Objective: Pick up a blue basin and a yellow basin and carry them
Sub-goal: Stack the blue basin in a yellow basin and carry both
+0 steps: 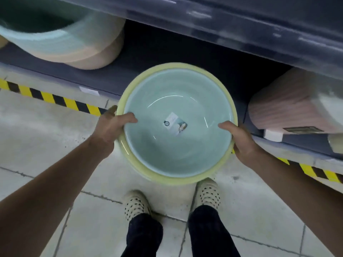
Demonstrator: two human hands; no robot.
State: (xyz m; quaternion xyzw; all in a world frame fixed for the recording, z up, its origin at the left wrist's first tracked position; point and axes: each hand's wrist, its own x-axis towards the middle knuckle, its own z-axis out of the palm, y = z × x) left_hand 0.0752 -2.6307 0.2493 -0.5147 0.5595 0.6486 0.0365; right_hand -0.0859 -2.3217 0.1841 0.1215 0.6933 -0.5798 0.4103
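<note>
**Both hands grip the nested basins**

Above cream perforated shoes [136,204] on the tiled floor, the left hand [109,127] and right hand [239,140] curl round opposite rims of a pale blue round plastic basin [157,149] nested inside a pale yellow round plastic basin [167,179]. The thumbs hook inside; the fingers are hidden beneath. The pair is held in the air before a dark low shelf [104,78]. The print on the paper label [175,124] in the blue basin is unreadable, and the stacked basins [65,43] beyond are blurred.

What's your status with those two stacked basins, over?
Left hand, right hand: both gripping opposite rims. Blue basin nested in yellow basin, held in the air. Shelf edge right ahead.
</note>
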